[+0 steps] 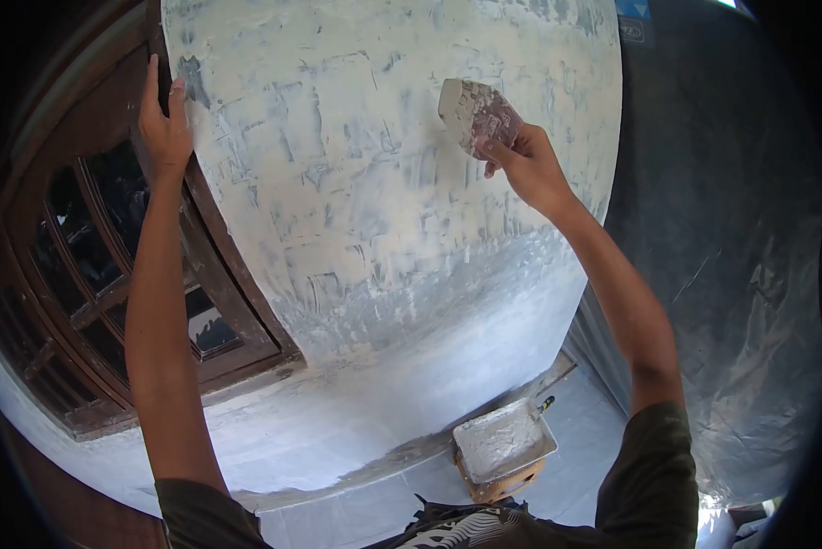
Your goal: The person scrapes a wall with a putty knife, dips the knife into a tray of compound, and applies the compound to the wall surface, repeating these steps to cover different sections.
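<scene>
My right hand (531, 169) grips a flat, putty-smeared scraper (479, 117) in front of the upper part of the wall (338, 183). The wall is coated with uneven, patchy cream and grey putty. At the upper left, my left hand (166, 123) is raised with its fingers apart, beside the wall's edge and the brown window frame (219, 210). It holds nothing. Whether the scraper touches the wall is hard to tell.
On the floor below, a tray (504, 441) of white putty rests on a wooden stool (498, 482), with a dark-and-yellow handle (546, 403) at its rim. Dark plastic sheeting (713, 274) hangs along the right side. A brown window with glass panes stands at the left.
</scene>
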{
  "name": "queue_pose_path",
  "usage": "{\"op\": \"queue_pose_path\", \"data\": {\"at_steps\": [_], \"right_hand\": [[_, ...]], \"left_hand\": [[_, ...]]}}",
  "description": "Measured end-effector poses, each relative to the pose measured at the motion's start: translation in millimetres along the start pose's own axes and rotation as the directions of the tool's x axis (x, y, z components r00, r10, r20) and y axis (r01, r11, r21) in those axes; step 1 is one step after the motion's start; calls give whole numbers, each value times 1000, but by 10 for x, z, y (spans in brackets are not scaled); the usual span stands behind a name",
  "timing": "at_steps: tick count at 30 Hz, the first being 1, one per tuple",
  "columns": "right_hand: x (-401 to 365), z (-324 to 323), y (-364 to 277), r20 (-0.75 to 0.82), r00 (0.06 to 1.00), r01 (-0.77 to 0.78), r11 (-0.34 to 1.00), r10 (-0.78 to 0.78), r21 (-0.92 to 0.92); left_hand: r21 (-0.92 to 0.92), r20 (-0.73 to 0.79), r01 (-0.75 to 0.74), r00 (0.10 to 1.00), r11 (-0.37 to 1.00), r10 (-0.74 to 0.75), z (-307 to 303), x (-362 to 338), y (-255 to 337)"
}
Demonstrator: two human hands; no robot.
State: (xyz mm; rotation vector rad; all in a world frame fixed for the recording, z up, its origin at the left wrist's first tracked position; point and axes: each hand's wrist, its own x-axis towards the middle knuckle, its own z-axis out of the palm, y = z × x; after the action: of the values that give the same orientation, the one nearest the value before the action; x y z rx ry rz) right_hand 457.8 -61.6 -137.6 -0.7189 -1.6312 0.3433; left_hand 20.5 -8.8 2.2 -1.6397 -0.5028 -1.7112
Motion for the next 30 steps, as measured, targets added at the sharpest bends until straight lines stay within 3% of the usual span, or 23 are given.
{"op": "queue_pose_path", "data": {"at_steps": [2,7,14,18,22,24,26,27,28,30], "right_hand": [[-110,-126,42,83,994,-78,983,66,164],[-432,-369,155,89,991,-120,970,103,212],[-1002,-773,441,220,972,-127,971,80,204],[-1610,-1010,769,327,922,-283,938,209,199],[-2457,-1153,1317,431,821,-523,797,376,301],[-3001,-1205,1583,472,739,-653,685,482,324],[-3494,-1231,1825,504,611,-764,620,610,176],[-3745,-1211,1915,483,570,-792,601,664,109],[-4029,-1213,2061,480,595,-761,644,644,80],[-4524,-1183,2348,504,516,-805,593,692,10]], "left_hand": [[81,-36,-41,998,996,44,-66,-129,153],[20,89,-131,988,991,129,-136,-524,780],[-43,202,-64,977,997,71,41,-1259,1872],[-94,224,116,970,989,-93,204,-1924,2651],[-126,250,338,921,933,-300,274,-2913,3539],[-128,296,464,862,877,-412,282,-3459,3987],[-66,392,582,762,811,-515,235,-3952,4381],[-5,439,626,702,780,-561,187,-4162,4585],[50,475,654,650,755,-594,173,-4332,4732],[64,477,689,614,722,-629,133,-4726,4941]]}}
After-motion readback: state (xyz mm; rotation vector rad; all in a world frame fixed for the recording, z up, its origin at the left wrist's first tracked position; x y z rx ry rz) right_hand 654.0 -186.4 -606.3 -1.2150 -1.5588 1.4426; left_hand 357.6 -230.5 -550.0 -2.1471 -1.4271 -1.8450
